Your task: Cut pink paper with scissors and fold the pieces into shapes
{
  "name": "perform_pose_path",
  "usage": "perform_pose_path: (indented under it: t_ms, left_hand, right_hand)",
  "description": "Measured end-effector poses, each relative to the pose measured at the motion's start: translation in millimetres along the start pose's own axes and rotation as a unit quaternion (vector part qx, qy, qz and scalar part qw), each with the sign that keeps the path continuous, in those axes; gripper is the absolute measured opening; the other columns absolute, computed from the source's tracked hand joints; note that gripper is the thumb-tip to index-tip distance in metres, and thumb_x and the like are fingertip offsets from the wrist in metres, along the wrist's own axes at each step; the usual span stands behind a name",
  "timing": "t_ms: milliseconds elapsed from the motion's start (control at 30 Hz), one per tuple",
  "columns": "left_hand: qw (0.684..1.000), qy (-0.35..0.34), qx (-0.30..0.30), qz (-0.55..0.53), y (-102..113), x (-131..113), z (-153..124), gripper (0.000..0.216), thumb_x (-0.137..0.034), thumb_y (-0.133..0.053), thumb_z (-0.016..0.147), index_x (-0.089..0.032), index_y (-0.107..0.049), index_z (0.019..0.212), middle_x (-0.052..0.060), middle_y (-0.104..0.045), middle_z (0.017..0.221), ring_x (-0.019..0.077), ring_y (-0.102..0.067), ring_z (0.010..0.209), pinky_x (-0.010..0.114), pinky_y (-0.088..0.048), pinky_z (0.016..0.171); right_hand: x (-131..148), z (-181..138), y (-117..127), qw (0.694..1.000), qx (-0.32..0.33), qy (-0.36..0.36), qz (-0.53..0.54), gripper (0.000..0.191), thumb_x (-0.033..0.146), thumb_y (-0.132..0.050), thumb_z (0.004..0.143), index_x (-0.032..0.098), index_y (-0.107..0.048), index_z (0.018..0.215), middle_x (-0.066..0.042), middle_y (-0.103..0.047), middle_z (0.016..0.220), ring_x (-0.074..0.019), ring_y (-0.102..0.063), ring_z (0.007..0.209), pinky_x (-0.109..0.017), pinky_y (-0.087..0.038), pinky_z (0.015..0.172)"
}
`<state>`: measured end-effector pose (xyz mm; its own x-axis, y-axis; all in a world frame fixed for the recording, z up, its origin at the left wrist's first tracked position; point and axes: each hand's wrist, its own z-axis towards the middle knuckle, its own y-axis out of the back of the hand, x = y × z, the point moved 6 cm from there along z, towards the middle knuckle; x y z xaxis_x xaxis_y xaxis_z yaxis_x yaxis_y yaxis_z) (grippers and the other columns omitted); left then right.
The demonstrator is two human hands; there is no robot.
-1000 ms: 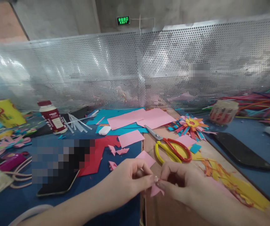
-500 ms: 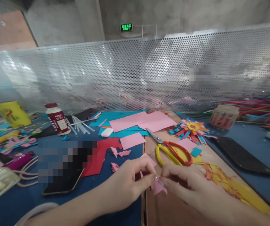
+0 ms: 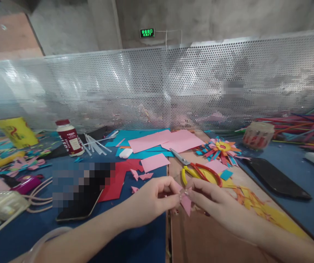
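Note:
Both my hands meet over the table's middle and pinch one small folded pink paper piece [image 3: 186,203]. My left hand [image 3: 151,199] grips it from the left with thumb and forefinger. My right hand [image 3: 210,201] grips its right side with closed fingertips. The piece hangs point-down between them, just above the brown board [image 3: 200,237]. Red and yellow scissors [image 3: 198,171] lie right behind my right hand. Small folded pink pieces [image 3: 142,176] lie on the blue mat beside red paper [image 3: 115,180].
A paper flower [image 3: 221,148], pink sheets [image 3: 168,140], teal paper, a glue bottle [image 3: 69,138], white sticks, a black phone [image 3: 276,179] at right, another phone [image 3: 77,210] at left, yellow scraps [image 3: 269,213], and cables surround the hands. A perforated metal screen [image 3: 157,87] closes the back.
Both hands have lifted slightly away from me with the pink piece, which has turned so its point hangs down. The view has shifted a little to the left.

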<state>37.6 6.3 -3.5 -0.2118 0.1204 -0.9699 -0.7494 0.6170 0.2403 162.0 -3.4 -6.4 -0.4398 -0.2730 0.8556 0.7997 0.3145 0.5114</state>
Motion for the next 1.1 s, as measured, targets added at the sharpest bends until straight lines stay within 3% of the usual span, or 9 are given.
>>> perform_pose_path:
  t_ms: [200, 500, 600, 667, 800, 933, 1100]
  left_hand:
    - [1.0, 0.004, -0.018, -0.003, 0.5, -2.0, 1.2, 0.016, -0.03, -0.05, 0.079, -0.015, -0.051, 0.073, 0.0, -0.056, 0.07, 0.0097, -0.05, 0.064, 0.022, -0.036, 0.059]
    - [0.994, 0.072, 0.087, -0.007, -14.3, 6.6, -4.8, 0.004, -0.017, -0.048, 0.073, -0.016, -0.049, 0.071, -0.004, -0.051, 0.057, 0.007, -0.049, 0.05, 0.018, -0.032, 0.047]
    - [0.992, 0.083, 0.077, -0.048, -12.3, 10.9, -2.0, 0.008, -0.021, -0.05, 0.074, -0.015, -0.05, 0.069, -0.003, -0.053, 0.055, 0.0068, -0.046, 0.046, 0.018, -0.03, 0.044]
    - [0.99, 0.096, 0.05, -0.092, -8.8, 12.6, 1.2, 0.012, -0.024, -0.052, 0.073, -0.014, -0.05, 0.067, -0.002, -0.054, 0.055, 0.0067, -0.045, 0.044, 0.019, -0.03, 0.042]
    - [0.983, 0.095, 0.011, -0.159, -5.6, 9.6, 4.4, 0.015, -0.026, -0.058, 0.07, -0.014, -0.05, 0.066, -0.001, -0.055, 0.06, 0.0076, -0.049, 0.048, 0.019, -0.036, 0.044]
    - [0.978, 0.073, 0.014, -0.192, -7.3, 5.4, 3.0, 0.012, -0.021, -0.061, 0.067, -0.013, -0.052, 0.066, -0.001, -0.054, 0.064, 0.0089, -0.052, 0.059, 0.022, -0.043, 0.059]
    - [0.97, 0.073, 0.024, -0.23, -8.2, 8.3, 1.7, 0.01, -0.017, -0.06, 0.067, -0.014, -0.051, 0.065, -0.002, -0.051, 0.062, 0.0091, -0.053, 0.061, 0.023, -0.042, 0.064]
  right_hand:
    - [0.3, 0.9, 0.5, 1.0, 0.0, 0.005, 0.01, 0.03, 0.04, -0.041, 0.088, 0.017, -0.052, 0.073, 0.002, -0.048, 0.069, -0.0095, -0.043, 0.064, -0.021, -0.033, 0.057]
    - [9.8, -6.2, -9.5, 0.996, 0.078, 0.043, -0.01, 0.022, 0.032, -0.042, 0.087, 0.018, -0.052, 0.075, 0.001, -0.053, 0.07, -0.0097, -0.046, 0.063, -0.019, -0.035, 0.054]
    - [12.1, -8.5, -4.7, 0.995, 0.034, 0.075, -0.056, 0.02, 0.026, -0.038, 0.089, 0.019, -0.053, 0.078, 0.0, -0.056, 0.073, -0.0107, -0.051, 0.067, -0.02, -0.04, 0.06]
    - [11.7, -10.2, 0.3, 0.989, -0.018, 0.103, -0.1, 0.014, 0.028, -0.042, 0.087, 0.021, -0.054, 0.09, -0.002, -0.058, 0.083, -0.0123, -0.053, 0.074, -0.022, -0.044, 0.064]
    - [21.6, -20.0, 3.6, 0.932, -0.112, 0.251, -0.235, 0.03, 0.03, -0.058, 0.077, 0.023, -0.051, 0.106, -0.007, -0.054, 0.107, -0.0196, -0.052, 0.096, -0.029, -0.046, 0.076]
    - [29.8, -25.4, -3.9, 0.889, -0.111, 0.312, -0.316, 0.018, 0.019, -0.05, 0.083, 0.024, -0.058, 0.098, -0.003, -0.062, 0.093, -0.0172, -0.056, 0.082, -0.027, -0.048, 0.071]
    - [39.3, -27.6, -1.9, 0.896, -0.125, 0.319, -0.281, 0.019, 0.023, -0.046, 0.086, 0.026, -0.06, 0.098, -0.004, -0.064, 0.089, -0.0174, -0.06, 0.076, -0.027, -0.05, 0.064]
